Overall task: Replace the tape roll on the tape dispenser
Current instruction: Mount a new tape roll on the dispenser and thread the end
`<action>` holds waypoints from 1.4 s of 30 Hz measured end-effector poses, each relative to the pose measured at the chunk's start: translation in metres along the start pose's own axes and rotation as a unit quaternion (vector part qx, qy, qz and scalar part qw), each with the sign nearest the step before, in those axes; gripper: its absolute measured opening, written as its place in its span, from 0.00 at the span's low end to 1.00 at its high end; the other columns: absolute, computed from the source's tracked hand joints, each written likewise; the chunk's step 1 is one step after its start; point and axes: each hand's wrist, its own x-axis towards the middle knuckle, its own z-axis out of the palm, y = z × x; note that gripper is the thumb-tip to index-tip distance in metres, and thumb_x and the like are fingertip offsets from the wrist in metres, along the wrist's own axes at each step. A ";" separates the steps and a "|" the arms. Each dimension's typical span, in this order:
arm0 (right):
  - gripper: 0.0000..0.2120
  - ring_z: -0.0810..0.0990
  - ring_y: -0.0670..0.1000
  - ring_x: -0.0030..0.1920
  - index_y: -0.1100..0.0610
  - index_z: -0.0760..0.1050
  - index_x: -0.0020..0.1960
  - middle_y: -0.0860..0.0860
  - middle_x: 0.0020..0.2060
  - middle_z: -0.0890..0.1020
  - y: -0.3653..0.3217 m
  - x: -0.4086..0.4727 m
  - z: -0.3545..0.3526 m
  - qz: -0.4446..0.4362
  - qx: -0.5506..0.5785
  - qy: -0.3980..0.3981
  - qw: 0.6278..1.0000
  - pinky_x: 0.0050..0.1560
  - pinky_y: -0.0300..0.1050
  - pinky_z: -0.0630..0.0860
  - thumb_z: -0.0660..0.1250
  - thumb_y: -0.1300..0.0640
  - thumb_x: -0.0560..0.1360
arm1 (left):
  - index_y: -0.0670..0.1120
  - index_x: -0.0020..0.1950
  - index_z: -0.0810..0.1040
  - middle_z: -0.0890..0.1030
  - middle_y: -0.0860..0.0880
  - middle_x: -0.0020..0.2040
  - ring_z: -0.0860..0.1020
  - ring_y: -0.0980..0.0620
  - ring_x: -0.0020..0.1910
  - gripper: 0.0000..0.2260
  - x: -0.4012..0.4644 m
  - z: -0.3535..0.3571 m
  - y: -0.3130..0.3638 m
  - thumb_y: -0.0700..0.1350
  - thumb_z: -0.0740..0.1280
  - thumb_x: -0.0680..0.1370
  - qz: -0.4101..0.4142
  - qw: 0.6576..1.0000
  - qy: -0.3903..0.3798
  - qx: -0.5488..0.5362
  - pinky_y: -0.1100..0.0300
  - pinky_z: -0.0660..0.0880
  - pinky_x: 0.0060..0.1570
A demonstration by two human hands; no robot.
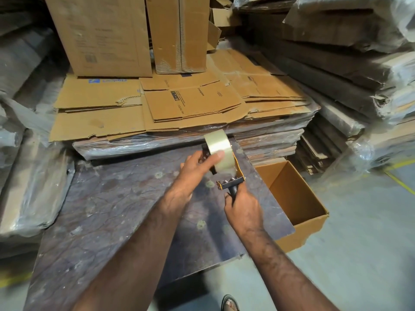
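A clear tape roll sits upright on a black and orange tape dispenser, held in the air above a dark mottled board. My right hand is closed around the dispenser's black handle from below. My left hand grips the roll from the left, thumb across its outer face and fingers behind it. The hub inside the roll is hidden by the tape and my fingers.
An open, empty cardboard box stands right of the board. Flattened cartons are stacked behind it, with upright cartons further back. Plastic-wrapped bundles flank both sides. A sandalled foot shows at the bottom.
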 end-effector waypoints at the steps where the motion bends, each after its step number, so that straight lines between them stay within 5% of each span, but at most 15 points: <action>1: 0.16 0.83 0.61 0.54 0.58 0.71 0.64 0.58 0.52 0.84 0.001 0.002 0.000 0.005 0.008 -0.005 1.000 0.50 0.52 0.79 0.65 0.49 0.81 | 0.64 0.64 0.75 0.73 0.54 0.63 0.65 0.47 0.71 0.35 0.004 0.000 -0.002 0.76 0.71 0.61 0.042 0.998 0.005 0.052 0.41 0.63 0.73; 5: 0.17 0.82 0.61 0.56 0.58 0.73 0.64 0.58 0.53 0.84 -0.001 0.006 -0.006 0.014 0.042 -0.034 0.998 0.53 0.50 0.77 0.65 0.49 0.80 | 0.67 0.79 0.57 0.75 0.57 0.59 0.64 0.53 0.63 0.48 0.015 0.003 -0.003 0.68 0.77 0.64 0.132 0.974 0.042 0.181 0.49 0.60 0.59; 9: 0.14 0.84 0.59 0.48 0.54 0.75 0.57 0.54 0.47 0.84 -0.003 0.005 -0.007 0.036 0.117 -0.082 0.989 0.50 0.56 0.83 0.67 0.48 0.77 | 0.65 0.81 0.50 0.73 0.57 0.59 0.64 0.53 0.63 0.53 0.019 0.007 0.001 0.65 0.78 0.65 0.153 0.951 0.076 0.256 0.50 0.60 0.54; 14: 0.04 0.79 0.53 0.28 0.58 0.75 0.47 0.56 0.33 0.80 0.001 0.011 -0.008 0.109 0.302 -0.151 0.935 0.33 0.51 0.81 0.69 0.59 0.75 | 0.61 0.73 0.67 0.70 0.58 0.63 0.65 0.53 0.66 0.41 0.018 0.011 -0.012 0.65 0.79 0.63 0.171 0.946 0.126 0.246 0.51 0.60 0.53; 19: 0.01 0.74 0.51 0.25 0.61 0.75 0.46 0.54 0.28 0.77 -0.001 0.007 -0.009 0.146 0.399 -0.184 0.886 0.28 0.44 0.76 0.67 0.64 0.76 | 0.60 0.53 0.77 0.63 0.55 0.71 0.60 0.52 0.72 0.24 0.013 0.014 -0.019 0.63 0.79 0.61 0.191 0.929 0.186 0.257 0.49 0.60 0.60; 29: 0.05 0.75 0.51 0.25 0.61 0.75 0.48 0.56 0.31 0.77 -0.001 0.007 -0.014 0.146 0.394 -0.191 0.887 0.28 0.44 0.78 0.70 0.64 0.74 | 0.57 0.48 0.85 0.55 0.52 0.83 0.45 0.49 0.82 0.12 0.015 0.012 -0.007 0.61 0.77 0.69 0.112 0.914 0.164 0.354 0.43 0.54 0.68; 35: 0.11 0.74 0.50 0.24 0.62 0.76 0.45 0.54 0.28 0.77 0.000 0.009 -0.019 0.140 0.400 -0.195 0.884 0.26 0.43 0.76 0.78 0.59 0.72 | 0.54 0.38 0.84 0.64 0.56 0.78 0.53 0.50 0.78 0.04 0.012 0.017 -0.008 0.53 0.76 0.71 0.178 0.910 0.182 0.326 0.48 0.54 0.61; 42: 0.10 0.73 0.49 0.23 0.62 0.78 0.44 0.53 0.26 0.75 0.008 0.012 -0.031 0.195 0.477 -0.236 0.824 0.25 0.42 0.76 0.78 0.64 0.71 | 0.54 0.40 0.84 0.70 0.54 0.61 0.65 0.51 0.64 0.05 0.010 0.012 -0.001 0.53 0.76 0.72 0.285 0.849 0.163 0.413 0.54 0.54 0.55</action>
